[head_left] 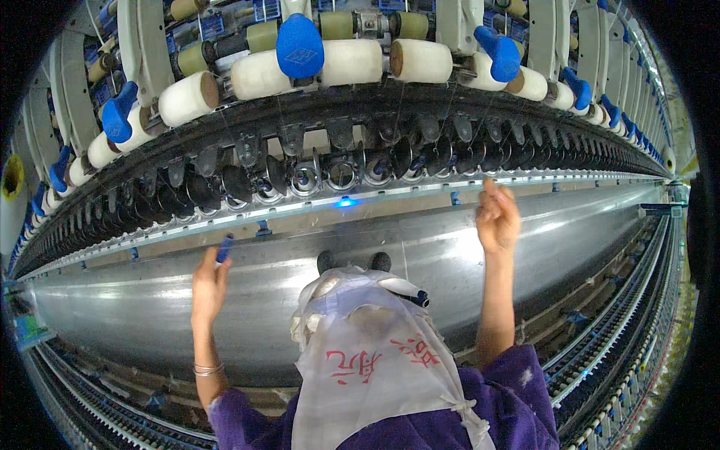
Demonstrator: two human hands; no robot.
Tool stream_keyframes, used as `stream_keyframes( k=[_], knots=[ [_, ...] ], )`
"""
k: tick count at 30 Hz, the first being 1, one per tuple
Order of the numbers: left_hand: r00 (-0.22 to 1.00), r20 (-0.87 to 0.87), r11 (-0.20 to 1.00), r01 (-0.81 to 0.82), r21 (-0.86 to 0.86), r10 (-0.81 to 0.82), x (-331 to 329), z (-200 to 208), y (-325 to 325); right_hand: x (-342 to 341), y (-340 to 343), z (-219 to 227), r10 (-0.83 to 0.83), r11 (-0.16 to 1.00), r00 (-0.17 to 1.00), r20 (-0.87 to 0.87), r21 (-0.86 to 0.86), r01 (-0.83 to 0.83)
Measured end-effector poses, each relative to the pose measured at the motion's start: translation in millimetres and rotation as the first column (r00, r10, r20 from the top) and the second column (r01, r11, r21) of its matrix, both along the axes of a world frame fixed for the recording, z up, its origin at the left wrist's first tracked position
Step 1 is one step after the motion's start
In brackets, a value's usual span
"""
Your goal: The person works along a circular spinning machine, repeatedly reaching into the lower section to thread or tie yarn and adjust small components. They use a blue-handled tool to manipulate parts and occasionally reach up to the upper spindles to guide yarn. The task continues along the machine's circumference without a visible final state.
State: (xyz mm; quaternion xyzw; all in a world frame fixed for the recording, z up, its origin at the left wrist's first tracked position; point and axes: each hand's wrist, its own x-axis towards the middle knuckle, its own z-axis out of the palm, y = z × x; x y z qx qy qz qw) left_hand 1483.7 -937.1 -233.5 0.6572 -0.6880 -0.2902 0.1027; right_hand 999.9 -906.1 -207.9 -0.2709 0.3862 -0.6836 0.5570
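Observation:
My left hand [207, 289] is raised over the grey metal floor strip, its fingers closed round a short blue stick-like piece [224, 248] whose kind I cannot tell. To the right, my right hand [498, 221] is up beside the light rail [420, 190] of the spinning frame, thumb and fingers pinched together. Whatever is between them is too small to make out. Ahead of both hands runs a row of spindles [343, 175] set among black round separators [281, 174]. A blue light [346, 201] glows on the rail between my hands.
Above the spindles sit white rollers [351, 61] and blue lever handles [300, 46]. Several blue clips [263, 228] hang below the rail. Behind me, a second machine row [611, 341] lines the aisle floor [427, 247].

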Motion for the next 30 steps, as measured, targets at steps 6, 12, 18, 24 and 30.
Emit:
stream_keyframes(
  k=[6,12,18,24,30],
  knots=[
    [-0.122,-0.767,0.715,-0.295,0.634,0.631,45.7,-35.2,-17.5,101.1,-40.5,-58.7,0.412,0.857,-0.014,-0.911,0.393,-0.332],
    [0.240,-0.759,0.706,-0.602,0.373,0.606,54.7,-34.5,-9.1,133.9,-78.4,-77.0,0.372,0.910,-0.072,-0.926,0.378,-0.168],
    [0.899,-0.306,0.867,-0.402,-0.294,0.313,10.0,-12.4,5.6,150.7,-78.4,-73.9,0.267,0.963,-0.258,-0.929,0.250,0.098],
    [0.416,-0.895,0.863,-0.381,-0.332,-0.160,-91.5,80.3,-1.9,149.3,-92.0,-3.9,0.134,0.991,0.070,-0.989,0.133,-0.015],
    [0.822,-0.538,0.949,0.010,-0.314,-0.186,-217.3,40.8,-77.1,134.9,-106.9,125.7,0.084,0.989,0.571,-0.817,-0.002,-0.147]
  ],
)
